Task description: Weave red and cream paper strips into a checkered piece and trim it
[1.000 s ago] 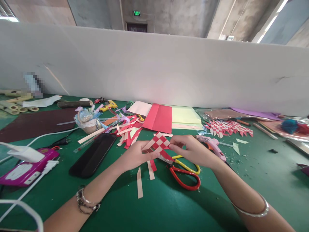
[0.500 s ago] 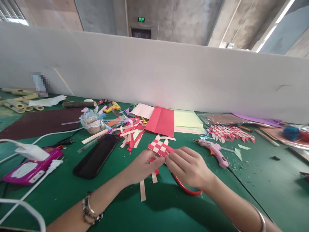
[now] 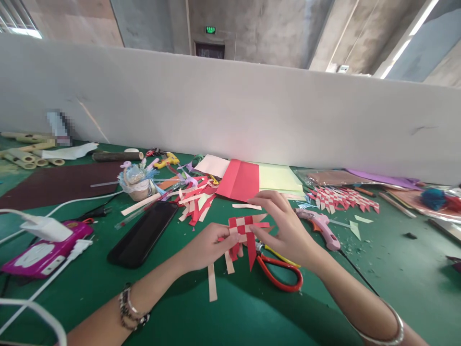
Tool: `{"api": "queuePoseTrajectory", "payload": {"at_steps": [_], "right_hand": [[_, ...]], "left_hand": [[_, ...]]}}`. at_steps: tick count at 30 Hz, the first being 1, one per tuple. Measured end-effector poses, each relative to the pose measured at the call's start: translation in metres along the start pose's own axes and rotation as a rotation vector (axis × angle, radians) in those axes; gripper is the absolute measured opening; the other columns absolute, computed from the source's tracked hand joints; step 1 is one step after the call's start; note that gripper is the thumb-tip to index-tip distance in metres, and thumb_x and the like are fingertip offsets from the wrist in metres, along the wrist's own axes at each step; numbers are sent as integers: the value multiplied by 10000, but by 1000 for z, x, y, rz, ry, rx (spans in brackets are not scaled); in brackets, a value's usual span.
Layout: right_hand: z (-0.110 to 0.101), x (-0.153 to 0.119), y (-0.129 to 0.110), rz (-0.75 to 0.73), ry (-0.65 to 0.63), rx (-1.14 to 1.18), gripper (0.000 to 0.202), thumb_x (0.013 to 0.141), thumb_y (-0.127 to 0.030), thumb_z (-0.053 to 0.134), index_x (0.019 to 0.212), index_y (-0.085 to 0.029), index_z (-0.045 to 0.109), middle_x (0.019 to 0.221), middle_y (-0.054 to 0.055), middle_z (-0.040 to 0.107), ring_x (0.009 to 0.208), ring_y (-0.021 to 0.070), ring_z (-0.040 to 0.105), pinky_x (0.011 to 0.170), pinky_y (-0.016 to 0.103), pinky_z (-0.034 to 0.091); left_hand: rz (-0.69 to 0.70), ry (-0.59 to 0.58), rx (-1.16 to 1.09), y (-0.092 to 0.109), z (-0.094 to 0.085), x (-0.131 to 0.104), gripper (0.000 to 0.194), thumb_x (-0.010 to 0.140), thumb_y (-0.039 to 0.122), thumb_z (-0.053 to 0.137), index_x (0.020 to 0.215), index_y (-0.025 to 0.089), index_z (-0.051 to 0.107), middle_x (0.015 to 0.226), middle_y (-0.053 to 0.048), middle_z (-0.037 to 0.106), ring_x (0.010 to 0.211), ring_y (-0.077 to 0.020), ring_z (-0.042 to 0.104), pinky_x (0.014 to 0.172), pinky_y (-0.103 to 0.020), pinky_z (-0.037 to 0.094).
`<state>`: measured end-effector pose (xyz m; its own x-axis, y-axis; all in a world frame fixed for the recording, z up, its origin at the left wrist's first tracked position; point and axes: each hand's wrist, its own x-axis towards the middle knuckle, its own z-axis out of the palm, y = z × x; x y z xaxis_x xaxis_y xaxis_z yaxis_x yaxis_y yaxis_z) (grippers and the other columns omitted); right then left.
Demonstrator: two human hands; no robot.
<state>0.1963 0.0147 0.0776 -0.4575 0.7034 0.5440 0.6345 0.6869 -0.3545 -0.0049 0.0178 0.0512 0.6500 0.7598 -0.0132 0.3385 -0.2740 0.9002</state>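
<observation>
We took the folded red sheet [image 3: 239, 181] as our landmark. Nearer to us than that sheet, our left hand [image 3: 211, 246] gripped the red-and-pale woven piece [image 3: 242, 229] between thumb and fingers, lifted above the green table [image 3: 173, 310]. Our right hand [image 3: 284, 230] was just beside its right edge, fingers spread apart; we could not tell whether the thumb touched it. Red-handled scissors [image 3: 284, 288] lay below, on our side of the red sheet.

Left of the red sheet, past a heap of cut strips [image 3: 196, 201], stood a small pot [image 3: 139, 193], its top crowded with bluish and pink stuff that we could not make out. Farther left and nearer us than the sheet, a purple power strip [image 3: 59, 249] bore a white charger [image 3: 46, 228] in its top.

Right of the red sheet, beyond the pale green paper [image 3: 281, 179], a clear plastic sleeve [image 3: 301, 177] held a brown sheet [image 3: 333, 178]. Well to the right of the landmark, a blue ball [image 3: 434, 199] sat near clear plastic; we could not tell whether it was inside or on top.
</observation>
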Motion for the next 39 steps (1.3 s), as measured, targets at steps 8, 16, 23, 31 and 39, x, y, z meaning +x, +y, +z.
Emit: {"api": "queuePoseTrajectory", "payload": {"at_steps": [8, 16, 23, 31, 39], "right_hand": [[-2, 8, 18, 314, -295, 346, 221, 843, -330, 453, 746, -187, 592, 718, 3, 599, 656, 119, 513, 583, 235, 402], [13, 59, 102, 535, -216, 249, 218, 774, -306, 468, 639, -190, 592, 640, 27, 596, 550, 129, 500, 532, 274, 415], [53, 84, 153, 542, -180, 102, 282, 833, -312, 410, 693, -172, 612, 607, 54, 585, 577, 160, 559, 563, 310, 439], [51, 58, 124, 227, -436, 101, 381, 770, -313, 580, 1135, -206, 564, 1168, 88, 572, 1077, 218, 520, 905, 374, 400], [50, 23, 102, 120, -750, 22, 694, 731, -312, 628, 1353, -202, 341, 1368, 124, 384, 1239, 244, 368, 978, 401, 351]], "left_hand": [[-9, 112, 114, -6, -13, 2, 411, 883, 422, 399, 647, 154, 603, 620, -2, 596, 558, -113, 519, 548, -202, 381], [-86, 221, 281, -36, -21, 6, 317, 850, 432, 430, 861, 200, 647, 822, -25, 654, 731, -165, 592, 636, -238, 450], [-20, 185, 679, -53, -29, 4, 298, 852, 390, 430, 966, 197, 627, 995, -53, 598, 876, -198, 579, 725, -279, 437], [-195, 81, 960, -40, -20, -6, 472, 717, 590, 534, 887, 151, 572, 912, -98, 567, 776, -248, 567, 586, -289, 414], [-71, 29, 1110, -35, 3, -19, 498, 750, 485, 578, 1125, 159, 535, 1172, -128, 530, 1026, -290, 525, 793, -337, 432]]}}
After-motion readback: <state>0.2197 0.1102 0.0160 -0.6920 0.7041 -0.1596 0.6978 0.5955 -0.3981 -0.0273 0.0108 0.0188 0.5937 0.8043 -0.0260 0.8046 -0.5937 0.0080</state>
